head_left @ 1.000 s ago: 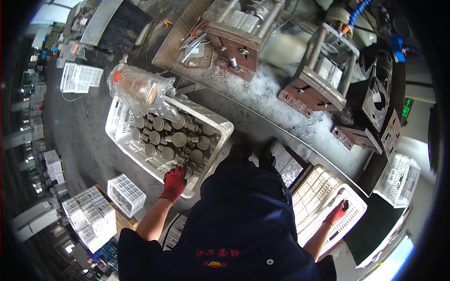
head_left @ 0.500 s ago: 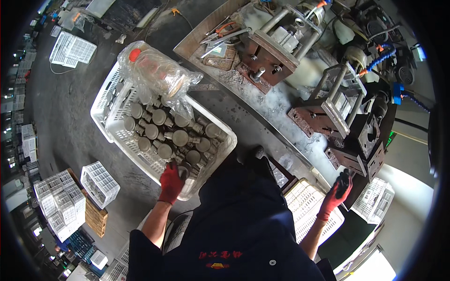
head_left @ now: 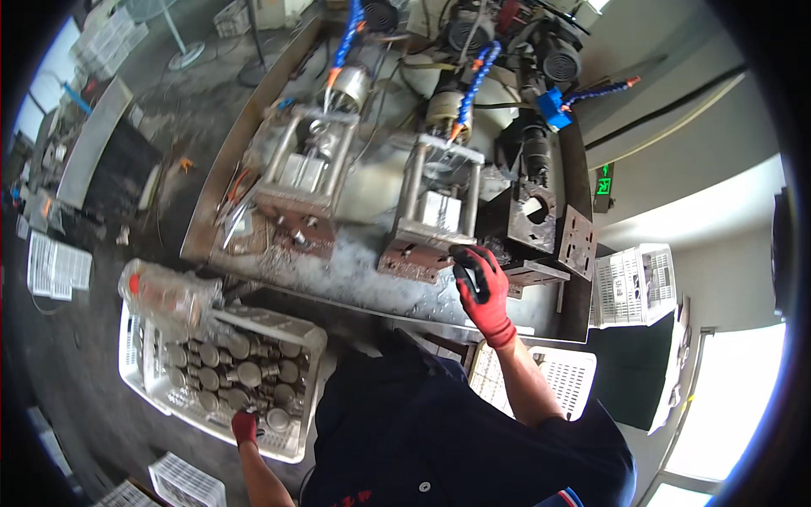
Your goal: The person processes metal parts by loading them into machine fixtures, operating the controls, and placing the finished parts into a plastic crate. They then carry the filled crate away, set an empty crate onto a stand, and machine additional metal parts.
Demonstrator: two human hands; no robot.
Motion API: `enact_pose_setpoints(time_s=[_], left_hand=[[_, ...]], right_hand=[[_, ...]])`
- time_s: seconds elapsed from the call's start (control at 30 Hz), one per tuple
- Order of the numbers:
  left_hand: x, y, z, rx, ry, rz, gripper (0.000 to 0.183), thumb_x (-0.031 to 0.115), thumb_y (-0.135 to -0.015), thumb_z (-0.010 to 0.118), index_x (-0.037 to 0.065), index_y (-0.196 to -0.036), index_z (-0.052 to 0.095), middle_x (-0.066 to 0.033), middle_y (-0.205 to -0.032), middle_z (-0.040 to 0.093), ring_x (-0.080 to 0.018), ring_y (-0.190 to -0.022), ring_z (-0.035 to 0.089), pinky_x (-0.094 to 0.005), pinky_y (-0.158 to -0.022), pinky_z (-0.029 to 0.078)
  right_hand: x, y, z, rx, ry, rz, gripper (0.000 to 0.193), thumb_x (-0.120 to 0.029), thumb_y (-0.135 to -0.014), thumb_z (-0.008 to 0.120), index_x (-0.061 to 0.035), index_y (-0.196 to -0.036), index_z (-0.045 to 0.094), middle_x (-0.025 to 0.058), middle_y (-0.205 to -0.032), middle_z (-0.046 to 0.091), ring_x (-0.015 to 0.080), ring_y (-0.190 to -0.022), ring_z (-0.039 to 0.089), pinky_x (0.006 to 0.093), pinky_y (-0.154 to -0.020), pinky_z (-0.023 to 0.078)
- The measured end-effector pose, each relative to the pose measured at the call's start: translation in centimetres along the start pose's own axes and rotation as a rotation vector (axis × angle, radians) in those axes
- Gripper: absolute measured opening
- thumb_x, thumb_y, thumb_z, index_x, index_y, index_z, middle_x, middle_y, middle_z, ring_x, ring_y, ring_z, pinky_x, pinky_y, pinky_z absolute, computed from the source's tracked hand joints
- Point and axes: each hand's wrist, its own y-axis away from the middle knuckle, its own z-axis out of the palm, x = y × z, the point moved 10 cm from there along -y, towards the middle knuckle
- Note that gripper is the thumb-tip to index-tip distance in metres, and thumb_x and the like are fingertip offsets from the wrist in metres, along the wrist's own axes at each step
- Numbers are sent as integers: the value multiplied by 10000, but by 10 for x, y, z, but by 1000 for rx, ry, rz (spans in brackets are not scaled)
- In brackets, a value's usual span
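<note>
My left hand [head_left: 245,428], in a red glove, reaches over the near wall of a white plastic crate [head_left: 314,359]. Its fingertips are at a grey metal casting with a round flat end [head_left: 277,420]; whether they grip it I cannot make out. Several like castings [head_left: 248,373] lie in rows in that crate. Out in front, my right hand [head_left: 483,291], gloved red with dark palm and fingers, is raised with thumb and fingers curved apart and nothing visible between them. It is beside the lower right corner of the middle clamping fixture [head_left: 431,211] on the machine bench.
A second fixture [head_left: 304,182] with steel rods stands left on the wet, chip-strewn bench [head_left: 359,283]. Blue coolant hoses [head_left: 467,89] hang above. A black slotted bracket [head_left: 532,211] stands right. Clear plastic wrap [head_left: 173,296] covers the crate's far-left corner. Another white crate [head_left: 568,372] sits below my right forearm.
My view has swung right and up toward the bench. The right hand has moved forward to the middle fixture. My left hand stays at the crate's near side.
</note>
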Motion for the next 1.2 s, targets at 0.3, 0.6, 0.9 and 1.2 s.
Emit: enact_pose_setpoints(time_s=[0.3, 0.6, 0.9, 1.2], left_hand=[[142, 78, -63, 233, -377, 338, 211, 251, -731, 716, 55, -714, 639, -177, -729, 663, -408, -710, 647, -507, -649, 506], [513, 174, -214, 331, -83, 795, 292, 49, -803, 724, -15, -1062, 605, -184, -1050, 630, -376, -923, 630, -430, -793, 500], [766, 136, -144, 346, 15, 1282, 418, -73, -770, 639, -35, -1185, 613, -210, -1195, 623, -395, -1091, 608, -405, -934, 490], [825, 116, -83, 474, -144, 1295, 349, 82, -778, 726, -17, -1102, 640, -214, -1181, 603, -404, -1050, 600, -461, -896, 483]], right_hand=[[40, -41, -28, -18, -123, 20, 482, -93, -750, 740, -51, -1209, 601, 146, -1164, 622, 357, -996, 629, 413, -824, 512], [97, 41, -22, -68, -325, 227, 441, -98, -768, 721, -62, -1195, 619, 151, -1128, 630, 368, -1011, 621, 420, -843, 511], [170, 115, -89, 114, -107, 440, 364, -101, -787, 706, -78, -1145, 644, 135, -1084, 646, 365, -942, 638, 425, -795, 520], [203, 154, -103, 146, 99, 577, 331, -122, -794, 693, -105, -1123, 657, 105, -1048, 654, 334, -926, 632, 422, -789, 513]])
